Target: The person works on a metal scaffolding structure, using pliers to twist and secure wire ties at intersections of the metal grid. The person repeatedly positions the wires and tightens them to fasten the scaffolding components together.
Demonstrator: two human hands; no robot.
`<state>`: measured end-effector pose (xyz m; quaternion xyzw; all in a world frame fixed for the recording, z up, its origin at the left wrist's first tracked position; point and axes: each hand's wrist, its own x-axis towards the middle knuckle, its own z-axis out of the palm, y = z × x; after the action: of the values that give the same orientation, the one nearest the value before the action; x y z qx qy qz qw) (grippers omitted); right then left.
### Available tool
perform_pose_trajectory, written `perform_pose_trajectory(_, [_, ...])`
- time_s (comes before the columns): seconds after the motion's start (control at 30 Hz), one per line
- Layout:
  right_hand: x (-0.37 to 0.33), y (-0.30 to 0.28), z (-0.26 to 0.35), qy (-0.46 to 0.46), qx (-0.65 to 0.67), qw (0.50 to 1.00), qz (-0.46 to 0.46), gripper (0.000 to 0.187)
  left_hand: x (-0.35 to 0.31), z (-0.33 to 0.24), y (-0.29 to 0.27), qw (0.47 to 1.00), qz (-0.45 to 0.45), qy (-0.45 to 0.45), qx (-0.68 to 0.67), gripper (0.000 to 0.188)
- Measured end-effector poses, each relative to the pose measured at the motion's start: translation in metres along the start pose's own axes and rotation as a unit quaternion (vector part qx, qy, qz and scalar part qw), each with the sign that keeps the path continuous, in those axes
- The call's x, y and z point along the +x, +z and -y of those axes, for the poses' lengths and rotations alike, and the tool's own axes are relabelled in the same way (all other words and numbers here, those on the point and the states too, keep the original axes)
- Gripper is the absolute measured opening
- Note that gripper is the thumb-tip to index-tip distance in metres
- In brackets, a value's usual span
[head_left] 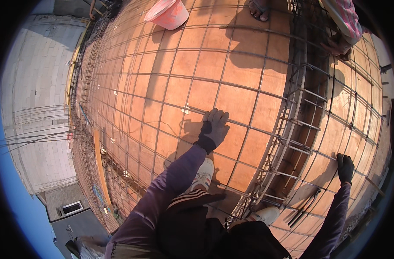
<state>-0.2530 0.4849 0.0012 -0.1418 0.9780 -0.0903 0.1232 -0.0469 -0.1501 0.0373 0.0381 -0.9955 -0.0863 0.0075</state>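
Observation:
My left hand (214, 128), in a grey glove with a dark cuff, reaches forward over the rebar mesh. Its fingers curl over a steel bar (195, 109) of that mesh. On the right, my right hand (346, 168), in a dark glove, is closed around another rebar (366, 178); its palm side is hidden. Between my right arm and the beam cage lies a long-handled pair of pincers (305, 208) on the mesh. Orange-brown plywood panels (204, 63) lie beneath the bars. My shoes (204, 175) stand within the grid.
A rebar beam cage (297, 113) runs along a recess right of my legs. A reddish bucket (167, 14) stands at the far side. Another person's hand (336, 45) and sandalled foot (259, 9) show beyond. Bar ends (37, 136) jut out left, near a wooden plank (100, 166).

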Motion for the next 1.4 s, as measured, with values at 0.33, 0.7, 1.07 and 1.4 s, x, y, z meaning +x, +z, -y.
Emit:
perform_pose_trajectory(0.33, [-0.001,-0.021,0.035,0.016,0.030,0.999,-0.012,0.039,0.023,-0.003,0.019,0.994,0.048,0.096,-0.027,0.008])
perform_pose_trajectory(0.7, [-0.046,0.023,0.078,0.218,0.102,0.923,-0.299,0.077,0.041,0.010,0.011,0.977,0.164,-0.032,-0.134,0.025])
perform_pose_trajectory(1.07, [-0.092,0.023,0.084,0.216,0.139,0.914,-0.313,0.067,0.047,-0.001,-0.020,0.938,0.158,-0.153,-0.266,0.044])
perform_pose_trajectory(1.4, [-0.139,0.001,0.118,0.214,0.172,0.920,-0.279,0.042,-0.086,0.173,-0.156,0.921,0.037,-0.374,-0.107,0.040])
